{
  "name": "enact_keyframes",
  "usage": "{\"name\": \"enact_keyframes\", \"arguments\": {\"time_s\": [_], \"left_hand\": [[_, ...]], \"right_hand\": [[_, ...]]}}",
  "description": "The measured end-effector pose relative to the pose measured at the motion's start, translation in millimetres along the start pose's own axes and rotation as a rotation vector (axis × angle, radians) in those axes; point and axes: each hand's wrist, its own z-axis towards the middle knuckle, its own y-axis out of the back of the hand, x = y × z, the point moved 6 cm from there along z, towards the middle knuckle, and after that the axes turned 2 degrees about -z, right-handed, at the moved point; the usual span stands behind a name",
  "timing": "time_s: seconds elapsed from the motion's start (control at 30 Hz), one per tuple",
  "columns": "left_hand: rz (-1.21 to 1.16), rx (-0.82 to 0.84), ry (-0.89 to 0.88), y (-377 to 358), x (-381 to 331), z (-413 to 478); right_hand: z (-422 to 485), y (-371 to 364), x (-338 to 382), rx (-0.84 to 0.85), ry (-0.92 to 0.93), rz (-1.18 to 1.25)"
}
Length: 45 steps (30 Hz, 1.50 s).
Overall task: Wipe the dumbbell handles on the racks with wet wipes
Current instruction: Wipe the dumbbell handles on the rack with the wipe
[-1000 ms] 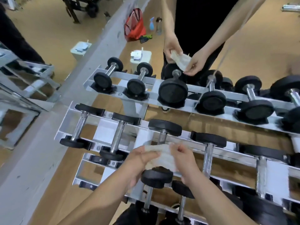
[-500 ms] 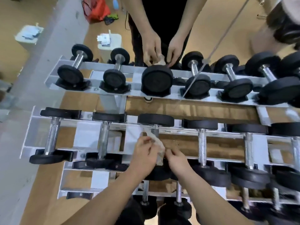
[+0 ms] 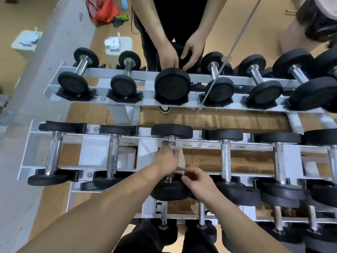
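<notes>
Nearest to the camera, on the low tier (image 3: 175, 215) of the near rack (image 3: 91, 152), two short dumbbells stand untouched, and I cannot tell if they are already cleaned. Just above them the right hand (image 3: 197, 182) hovers at the near rail, over the black head of the third dumbbell (image 3: 170, 191) from the rack's left end. Its fingers are curled, and thumb and forefinger seem to pinch the lower end of the wet wipe (image 3: 181, 159). A little farther, the left hand (image 3: 166, 161) closes round the handle (image 3: 171, 141) of this same dumbbell with the wipe wrapped under its fingers, so only the far tip of the metal shows near the far rail. I judge that the wiping of this handle is in progress. The two handles toward the left end (image 3: 52, 152) may be finished if the work goes from left to right, but no wet shine proves it. The handles toward the right end (image 3: 225, 159) look as the ones left to do, together with the low tier. On the far rack (image 3: 102, 99), another person's hands (image 3: 170, 55) reach down behind a large dumbbell head (image 3: 172, 86). Their fingers are bent around something hidden, and I cannot tell if a wipe is there, so that rack appears only partly done as well.
</notes>
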Motion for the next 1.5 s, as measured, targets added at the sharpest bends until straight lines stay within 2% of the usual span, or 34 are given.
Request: {"name": "enact_keyframes", "arguments": {"time_s": [0.1,0.13,0.27,0.4,0.47,0.53,0.63,0.73,0.87,1.03,1.13,1.23,1.3,1.4,1.5], "left_hand": [[-0.183,-0.056,0.155,1,-15,15],[-0.196,-0.065,0.158,-1,-15,15],[-0.007,-0.013,0.007,-4,0,-4],[0.145,0.217,0.015,-15,34,-15],[0.224,0.275,0.02,-16,44,-14],[0.223,0.247,0.054,-9,39,-10],[0.102,0.207,0.068,-1,19,-1],[-0.108,0.05,0.018,11,-1,9],[-0.197,-0.091,-0.073,27,-7,-7],[-0.022,-0.134,-0.17,42,21,-23],[0.017,-0.186,-0.296,54,25,-28],[0.044,-0.26,-0.384,65,23,-39],[0.01,-0.259,-0.385,67,22,-42],[-0.017,-0.263,-0.342,67,20,-35],[0.038,-0.274,-0.291,63,20,-24]], "right_hand": [[-2,0,2,-0.004,-0.001,0.025],[-3,0,1,0.006,-0.014,0.052],[-6,-3,-8,0.008,-0.06,0.071],[3,1,-9,-0.019,-0.089,0.072],[6,2,-3,-0.038,-0.087,0.086],[6,1,6,-0.03,-0.079,0.099],[8,-1,17,-0.022,-0.054,0.12],[12,1,30,-0.073,-0.011,0.092],[22,-1,43,-0.097,-0.016,0.188],[46,-16,44,-0.008,-0.16,0.387],[46,-16,52,-0.11,-0.117,0.4],[32,-10,65,-0.195,-0.041,0.271],[26,-8,69,-0.16,0.004,0.26],[21,-11,66,-0.054,-0.035,0.482],[24,-4,55,-0.206,-0.072,0.369]]}}
